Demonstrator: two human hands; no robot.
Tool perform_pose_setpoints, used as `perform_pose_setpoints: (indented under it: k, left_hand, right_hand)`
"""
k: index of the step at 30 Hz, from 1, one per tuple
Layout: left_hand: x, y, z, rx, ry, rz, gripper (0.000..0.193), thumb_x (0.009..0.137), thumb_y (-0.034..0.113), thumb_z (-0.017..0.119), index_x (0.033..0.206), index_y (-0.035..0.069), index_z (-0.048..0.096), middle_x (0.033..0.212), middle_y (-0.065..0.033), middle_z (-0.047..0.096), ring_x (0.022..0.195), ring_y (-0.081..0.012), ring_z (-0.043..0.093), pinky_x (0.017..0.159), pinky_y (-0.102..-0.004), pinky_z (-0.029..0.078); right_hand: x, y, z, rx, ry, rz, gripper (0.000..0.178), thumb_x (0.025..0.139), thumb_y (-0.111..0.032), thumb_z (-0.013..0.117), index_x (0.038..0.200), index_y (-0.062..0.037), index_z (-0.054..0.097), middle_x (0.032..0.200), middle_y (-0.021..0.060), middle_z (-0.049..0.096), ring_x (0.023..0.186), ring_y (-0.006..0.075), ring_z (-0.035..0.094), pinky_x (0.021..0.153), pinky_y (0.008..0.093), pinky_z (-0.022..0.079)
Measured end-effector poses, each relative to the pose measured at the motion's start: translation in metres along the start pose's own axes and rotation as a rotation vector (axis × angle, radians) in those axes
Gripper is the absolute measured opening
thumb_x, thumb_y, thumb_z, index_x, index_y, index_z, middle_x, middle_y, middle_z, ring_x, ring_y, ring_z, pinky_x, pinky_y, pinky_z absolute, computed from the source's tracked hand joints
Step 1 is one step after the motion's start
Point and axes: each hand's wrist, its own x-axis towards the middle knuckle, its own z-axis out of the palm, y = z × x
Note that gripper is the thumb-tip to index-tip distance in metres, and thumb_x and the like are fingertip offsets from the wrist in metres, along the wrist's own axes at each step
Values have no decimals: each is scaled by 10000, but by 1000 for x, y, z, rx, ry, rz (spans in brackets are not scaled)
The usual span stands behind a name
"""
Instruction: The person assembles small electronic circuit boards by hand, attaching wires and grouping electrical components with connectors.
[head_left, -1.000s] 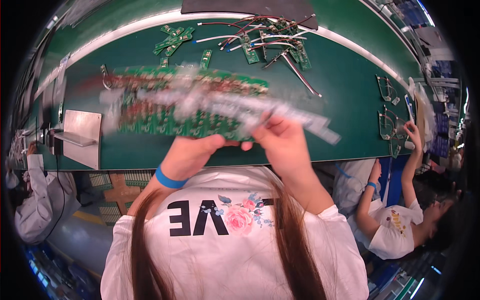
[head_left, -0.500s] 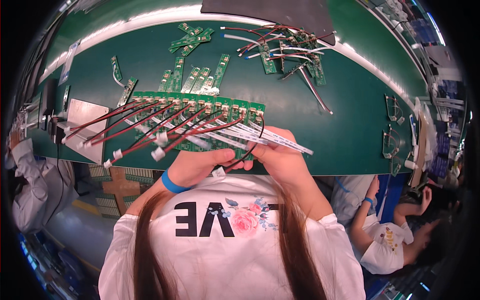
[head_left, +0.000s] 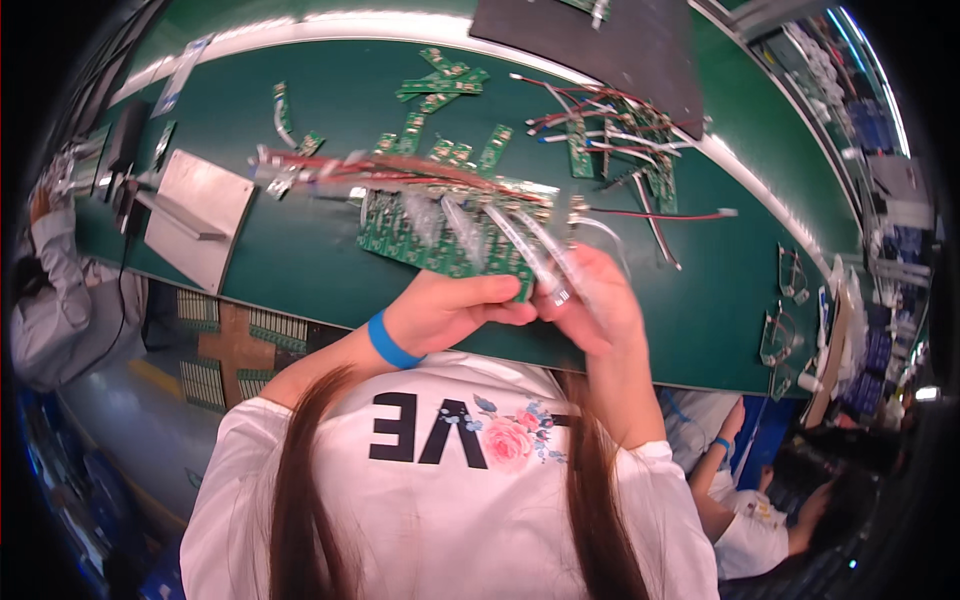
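Note:
A green circuit board panel is held up, tilted, above the bench. My left hand, with a blue band at its wrist, is closed on the panel's near edge, thumb on top. At the near right corner, my right hand is closed on the panel, its fingertips partly covered by white flat cables. A bundle of red and black wires sweeps left off the panel's far edge, blurred. One red wire with a white connector reaches out to the right.
Loose narrow circuit boards lie at the back of the green bench. Farther right is a pile of wired boards beside a dark mat. A metal plate with a raised bar stands left. Other people sit at both sides.
The panel has tilted and its far side has turned right. Its red and black wires have swung from near-left to far-left. Both hands have shifted right, and the whole view has turned slightly.

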Motion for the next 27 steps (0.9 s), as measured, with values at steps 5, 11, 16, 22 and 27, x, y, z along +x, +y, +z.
perform_pose_setpoints:
  k: [5, 11, 16, 22, 27]
  left_hand:
    - [14, 8, 3, 268, 140, 63, 328, 776, -10, 657, 1088, 13, 558, 985, -80, 603, 837, -198, 625, 722, -321, 538]
    - [36, -1, -6, 811, 169, 487, 379, 784, 214, 715, 1079, 12, 590, 962, -48, 638, 855, -142, 578, 810, -277, 449]
    - [39, 0, -11, 918, 1, 81, 349, 866, 317, 593, 1090, 49, 604, 984, -47, 647, 911, -116, 577, 845, -262, 437]
    - [38, -19, -36, 895, 13, 145, 259, 873, 240, 613, 1075, 77, 613, 953, -13, 627, 931, -138, 579, 834, -308, 445]
    - [20, -9, -18, 703, 158, 59, 308, 858, 183, 627, 1128, 42, 582, 990, -42, 626, 904, -112, 583, 798, -270, 464]
  right_hand:
    - [28, -57, -6, -682, 506, -349, 191, 866, -173, 619, 936, 4, 637, 841, 110, 648, 657, 137, 585, 597, 260, 467]
    - [-3, -26, -18, -1227, 738, -676, 260, 840, -175, 651, 1035, -10, 604, 940, 40, 620, 794, 88, 553, 648, 226, 419]
    - [-7, 19, -11, -410, 282, -313, 200, 891, -105, 565, 1044, 25, 565, 907, 81, 617, 759, 187, 589, 685, 315, 468]
    - [0, 26, 15, -413, 642, -260, 216, 822, 35, 591, 1036, 15, 579, 924, 72, 644, 769, 147, 607, 660, 261, 494]
    - [1, 23, 13, -394, 427, -309, 190, 830, 8, 602, 1018, 22, 587, 879, 89, 649, 750, 146, 601, 613, 260, 469]
